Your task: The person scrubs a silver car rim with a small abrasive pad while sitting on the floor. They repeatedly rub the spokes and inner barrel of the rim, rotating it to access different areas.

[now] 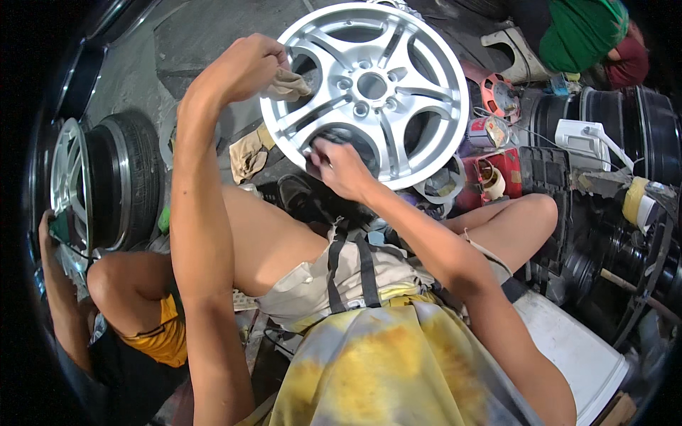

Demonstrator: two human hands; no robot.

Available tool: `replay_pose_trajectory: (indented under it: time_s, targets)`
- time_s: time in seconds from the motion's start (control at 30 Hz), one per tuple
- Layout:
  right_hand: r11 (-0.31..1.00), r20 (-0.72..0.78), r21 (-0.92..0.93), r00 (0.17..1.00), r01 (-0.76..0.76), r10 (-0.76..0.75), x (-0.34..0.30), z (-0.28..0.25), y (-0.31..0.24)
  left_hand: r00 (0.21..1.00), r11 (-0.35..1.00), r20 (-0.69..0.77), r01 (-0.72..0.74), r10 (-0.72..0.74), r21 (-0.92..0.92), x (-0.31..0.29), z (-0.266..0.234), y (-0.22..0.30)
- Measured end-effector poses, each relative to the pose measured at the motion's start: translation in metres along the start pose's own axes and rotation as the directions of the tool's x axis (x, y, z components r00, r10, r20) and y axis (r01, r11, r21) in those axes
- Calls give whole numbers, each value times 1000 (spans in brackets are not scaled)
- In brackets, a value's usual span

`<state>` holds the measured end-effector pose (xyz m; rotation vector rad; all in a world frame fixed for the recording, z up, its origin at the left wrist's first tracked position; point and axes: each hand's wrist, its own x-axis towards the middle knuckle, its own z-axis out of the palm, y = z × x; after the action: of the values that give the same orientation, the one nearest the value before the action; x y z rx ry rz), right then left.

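Note:
A silver alloy wheel rim (371, 86) is held up in front of me, its spoked face toward me. My left hand (249, 65) is closed on a crumpled beige rag (288, 85) at the rim's left side, over the gap between two spokes. My right hand (339, 169) grips the wheel rim at its lower left edge, the fingers curled at an opening between spokes. Some fingertips of that hand are hidden. A folded tan piece of cloth or paper (249, 155) lies below the left hand.
On the left, another person (135, 298) works beside a second silver wheel (69, 184) and a tyre (135, 177). Dark wheel barrels (611, 121), a red container (508, 174), a paint can (487, 133) and a white box (582, 142) crowd the right. A person in green (582, 35) is beyond.

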<state>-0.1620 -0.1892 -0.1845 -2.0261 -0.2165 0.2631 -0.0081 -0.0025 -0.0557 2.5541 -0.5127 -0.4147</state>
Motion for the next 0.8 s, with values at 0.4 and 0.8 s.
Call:
replay_pose_trajectory:
  time_s: [0.4, 0.8]
  targets:
    - [922, -1, -250, 952, 297, -307, -9, 27, 7, 997, 997, -19, -76, 75, -32, 1, 3, 3]
    - [730, 230, -431, 846, 531, -480, -58, -4, 23, 998, 999, 33, 49, -49, 4, -9, 13, -10]
